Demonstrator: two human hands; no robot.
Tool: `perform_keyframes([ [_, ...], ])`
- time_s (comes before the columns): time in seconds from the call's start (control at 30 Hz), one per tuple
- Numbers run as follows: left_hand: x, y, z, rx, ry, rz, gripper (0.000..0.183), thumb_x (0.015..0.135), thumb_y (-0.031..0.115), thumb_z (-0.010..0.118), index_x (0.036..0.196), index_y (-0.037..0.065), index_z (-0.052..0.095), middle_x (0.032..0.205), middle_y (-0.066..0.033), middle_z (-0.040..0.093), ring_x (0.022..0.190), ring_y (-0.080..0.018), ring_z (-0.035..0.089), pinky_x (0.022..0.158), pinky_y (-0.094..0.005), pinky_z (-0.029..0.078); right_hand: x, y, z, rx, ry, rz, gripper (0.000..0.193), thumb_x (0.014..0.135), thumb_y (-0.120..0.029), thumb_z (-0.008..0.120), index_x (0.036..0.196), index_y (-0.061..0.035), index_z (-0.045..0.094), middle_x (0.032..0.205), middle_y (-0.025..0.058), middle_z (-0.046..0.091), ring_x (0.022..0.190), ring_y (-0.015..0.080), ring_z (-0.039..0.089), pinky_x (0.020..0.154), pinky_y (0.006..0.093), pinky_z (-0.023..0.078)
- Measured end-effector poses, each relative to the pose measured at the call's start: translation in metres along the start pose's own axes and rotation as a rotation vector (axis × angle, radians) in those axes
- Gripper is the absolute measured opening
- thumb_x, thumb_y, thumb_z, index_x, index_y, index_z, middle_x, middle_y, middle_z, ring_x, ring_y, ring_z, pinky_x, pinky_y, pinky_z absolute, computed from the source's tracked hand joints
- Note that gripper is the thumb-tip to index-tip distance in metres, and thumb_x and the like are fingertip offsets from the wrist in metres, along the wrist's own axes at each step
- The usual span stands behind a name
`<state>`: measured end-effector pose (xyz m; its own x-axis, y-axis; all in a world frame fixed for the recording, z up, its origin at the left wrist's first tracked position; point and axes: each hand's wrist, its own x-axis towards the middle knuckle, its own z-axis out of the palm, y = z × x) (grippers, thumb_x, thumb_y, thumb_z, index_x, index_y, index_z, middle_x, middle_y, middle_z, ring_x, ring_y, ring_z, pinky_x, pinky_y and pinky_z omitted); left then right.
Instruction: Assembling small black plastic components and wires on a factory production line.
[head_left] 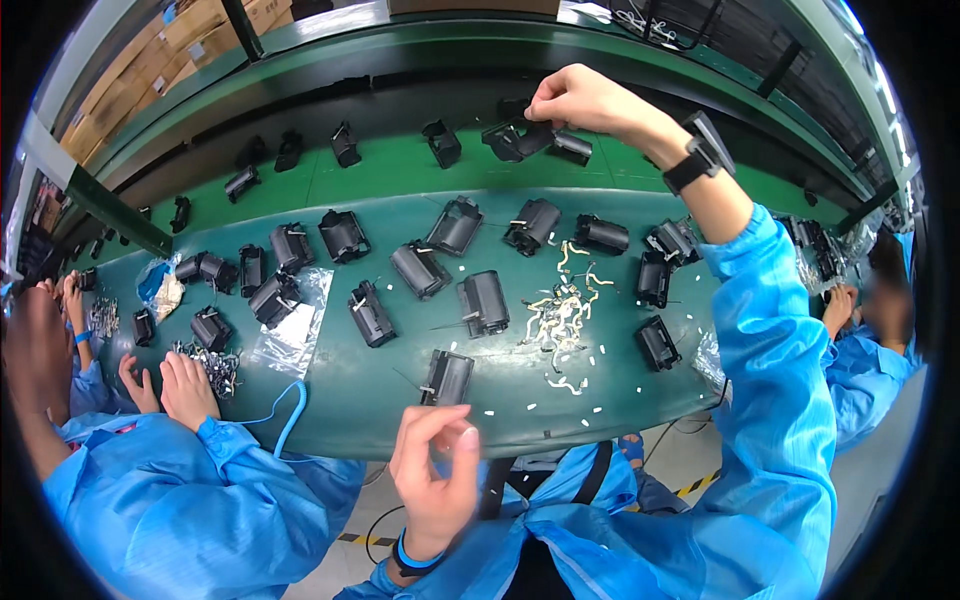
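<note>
My right hand reaches over the far green surface, fingers pinched on the edge of a black plastic housing. Its grip is partly hidden by the fingers. Another black housing lies just right of it. Near the bench's front edge, my left hand is raised with fingers curled and a gap between thumb and forefinger. Nothing shows between them. Just beyond those fingertips lies a black housing with a metal rod along its side. Farther in sits another black housing.
Several black housings are scattered over the green bench. A pile of short white-and-yellow wire leads lies right of centre, with small white bits around it. A clear plastic bag lies left. Co-workers' hands are at left and right.
</note>
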<state>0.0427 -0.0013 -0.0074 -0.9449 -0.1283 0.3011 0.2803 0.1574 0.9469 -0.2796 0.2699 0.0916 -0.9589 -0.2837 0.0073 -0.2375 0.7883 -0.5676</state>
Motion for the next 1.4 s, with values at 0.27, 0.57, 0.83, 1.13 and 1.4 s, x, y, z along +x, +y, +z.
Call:
perform_keyframes([
  [0.27,0.01,-0.002,0.003,0.01,-0.086,0.016,0.02,0.096,-0.003,0.059,0.115,-0.004,0.059,0.096,-0.008,0.056,0.085,-0.0134,0.053,0.076,-0.0259,0.043,-0.084,-0.042,0.008,0.097,-0.184,0.062,0.03,0.088,-0.031,0.07,0.087,-0.0014,0.073,0.074,0.0034,0.066,0.073,0.0111,0.061,0.071,0.0283,0.049],
  [0.57,0.01,-0.009,0.013,-0.026,-0.016,0.008,0.026,0.088,-0.007,0.066,0.113,-0.001,0.066,0.087,-0.0074,0.063,0.071,-0.0135,0.052,0.066,-0.0263,0.042,-0.099,-0.05,0.005,0.375,-0.317,0.136,0.026,0.091,-0.029,0.071,0.091,-0.003,0.075,0.078,0.0009,0.066,0.074,0.0079,0.06,0.071,0.0236,0.049],
  [0.83,0.009,-0.008,0.005,0.045,-0.098,-0.025,0.019,0.094,-0.005,0.06,0.114,-0.003,0.061,0.095,-0.0075,0.056,0.08,-0.0116,0.054,0.07,-0.0244,0.043,-0.031,0.068,-0.072,-0.128,0.284,0.15,0.024,0.089,-0.025,0.072,0.094,-0.0018,0.074,0.075,0.0016,0.069,0.068,0.0113,0.065,0.065,0.0274,0.053],
  [1.13,0.013,0.003,0.008,0.099,-0.103,-0.033,0.023,0.091,-0.005,0.063,0.114,-0.001,0.063,0.091,-0.0062,0.06,0.076,-0.0112,0.054,0.068,-0.0244,0.042,0.035,0.222,-0.052,-0.059,0.371,0.633,0.044,0.079,-0.027,0.077,0.102,0.0098,0.068,0.092,0.0264,0.074,0.08,0.0372,0.076,0.076,0.0433,0.062],
  [1.4,0.012,0.006,0.023,0.093,-0.172,-0.064,0.024,0.089,-0.007,0.066,0.112,-0.001,0.066,0.09,-0.0068,0.063,0.073,-0.0118,0.054,0.065,-0.0253,0.043,0.049,0.054,0.054,-0.232,0.183,0.043,0.041,0.09,-0.035,0.069,0.099,0.0048,0.071,0.1,0.029,0.072,0.097,0.0433,0.071,0.087,0.0481,0.058],
])
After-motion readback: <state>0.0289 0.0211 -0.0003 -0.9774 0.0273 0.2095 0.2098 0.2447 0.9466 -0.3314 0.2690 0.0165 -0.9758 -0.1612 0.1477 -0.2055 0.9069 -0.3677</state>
